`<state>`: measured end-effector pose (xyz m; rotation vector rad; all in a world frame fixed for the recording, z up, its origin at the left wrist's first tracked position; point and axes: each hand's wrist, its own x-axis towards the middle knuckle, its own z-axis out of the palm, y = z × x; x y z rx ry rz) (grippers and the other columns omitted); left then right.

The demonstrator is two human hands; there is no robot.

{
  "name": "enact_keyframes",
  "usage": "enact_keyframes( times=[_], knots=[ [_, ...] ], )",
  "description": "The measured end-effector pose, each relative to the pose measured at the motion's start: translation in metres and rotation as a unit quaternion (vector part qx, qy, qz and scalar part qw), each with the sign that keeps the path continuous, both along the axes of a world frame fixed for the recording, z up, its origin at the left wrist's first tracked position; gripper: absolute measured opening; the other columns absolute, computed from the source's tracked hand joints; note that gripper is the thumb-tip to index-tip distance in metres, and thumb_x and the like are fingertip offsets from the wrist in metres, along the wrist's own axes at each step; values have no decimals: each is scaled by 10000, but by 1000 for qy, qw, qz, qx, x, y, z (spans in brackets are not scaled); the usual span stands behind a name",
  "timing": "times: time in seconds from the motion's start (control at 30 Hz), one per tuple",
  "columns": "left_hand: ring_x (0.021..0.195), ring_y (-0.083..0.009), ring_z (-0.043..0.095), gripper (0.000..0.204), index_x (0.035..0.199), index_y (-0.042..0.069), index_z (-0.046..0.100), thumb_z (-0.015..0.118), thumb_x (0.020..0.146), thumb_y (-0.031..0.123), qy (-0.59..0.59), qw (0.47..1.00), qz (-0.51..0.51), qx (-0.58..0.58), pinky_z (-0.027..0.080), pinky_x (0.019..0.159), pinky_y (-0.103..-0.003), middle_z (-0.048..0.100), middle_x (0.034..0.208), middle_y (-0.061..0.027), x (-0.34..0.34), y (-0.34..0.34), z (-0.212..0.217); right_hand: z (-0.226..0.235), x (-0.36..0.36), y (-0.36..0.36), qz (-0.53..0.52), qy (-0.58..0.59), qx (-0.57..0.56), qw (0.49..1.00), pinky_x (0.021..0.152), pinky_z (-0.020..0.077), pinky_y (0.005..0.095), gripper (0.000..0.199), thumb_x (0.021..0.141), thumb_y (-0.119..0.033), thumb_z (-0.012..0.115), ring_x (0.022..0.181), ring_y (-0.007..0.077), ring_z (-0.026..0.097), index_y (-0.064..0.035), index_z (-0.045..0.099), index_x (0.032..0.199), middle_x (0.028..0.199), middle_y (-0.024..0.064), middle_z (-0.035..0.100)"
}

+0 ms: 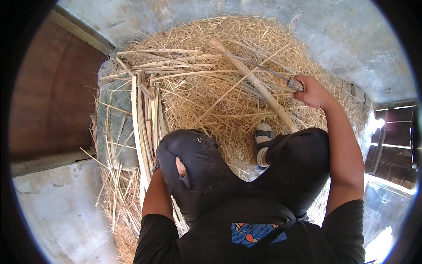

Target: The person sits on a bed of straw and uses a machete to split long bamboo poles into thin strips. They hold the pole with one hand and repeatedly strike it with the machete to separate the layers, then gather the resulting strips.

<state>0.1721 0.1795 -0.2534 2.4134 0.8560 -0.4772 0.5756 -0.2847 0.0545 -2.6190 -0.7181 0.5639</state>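
Observation:
My right hand [313,91] is closed round the short handle of a long, thin, curved knife [267,69]. Its dark blade reaches left above a round bamboo pole [259,86]; whether they touch I cannot tell. The pole runs slantwise over the straw, its near end by my right knee. Behind my left knee [189,152] my left hand is hidden, and only the forearm [157,193] shows. Beside that knee lie long split bamboo strips [141,119], pointing away from me.
Dry straw [211,101] covers the floor. More strips [176,59] lie crosswise at the far left, near a greenish-grey sack-like bundle [115,121]. Grey walls [347,39] stand around, with a brown panel [52,97] at left. My sandalled foot [263,141] rests on the straw.

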Motion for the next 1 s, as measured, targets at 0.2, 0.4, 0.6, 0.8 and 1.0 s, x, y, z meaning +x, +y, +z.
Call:
enact_keyframes(
  times=[0.2, 0.4, 0.6, 0.8, 1.0],
  knots=[
    [945, -278, 720, 567, 1364, 96, 511, 732, 856, 218, -135, 987, 77, -38, 548, 846, -377, 707, 1125, -181, -28, 68, -28, 2, 1, -16, -63, 31, -53, 996, 743, 479, 410, 352, 773, -193, 785, 787, 278, 617, -3, 647, 1035, 844, 156, 656],
    [832, -233, 711, 402, 1230, 80, 639, 729, 868, 232, -205, 978, 38, -30, 545, 773, -339, 721, 900, -120, -4, 28, 106, -11, -3, -35, -77, 43, -43, 995, 813, 492, 447, 425, 765, -209, 772, 889, 348, 657, 30, 652, 1094, 936, 224, 682],
    [683, -106, 601, 278, 1020, 32, 728, 774, 895, 275, -224, 961, 160, -33, 489, 656, -265, 675, 764, -39, -9, 31, 149, -20, 4, -32, -56, 45, -52, 996, 808, 489, 432, 424, 763, -210, 780, 879, 339, 651, 34, 649, 1085, 933, 233, 678],
    [755, -57, 593, 269, 1032, -28, 692, 741, 945, 222, -279, 915, 285, -64, 481, 705, -224, 692, 837, -12, -75, 47, 146, -29, 8, -35, -63, 59, -29, 996, 783, 487, 417, 401, 771, -167, 776, 818, 279, 642, 17, 657, 1105, 857, 180, 671],
    [752, -117, 573, 333, 971, -12, 678, 719, 954, 318, -279, 896, 338, 73, 473, 711, -282, 663, 830, -42, -153, 27, 152, -36, 9, -34, -55, 60, -36, 996, 780, 490, 413, 411, 763, -147, 778, 810, 274, 645, 34, 651, 1109, 868, 171, 679]
  ],
)
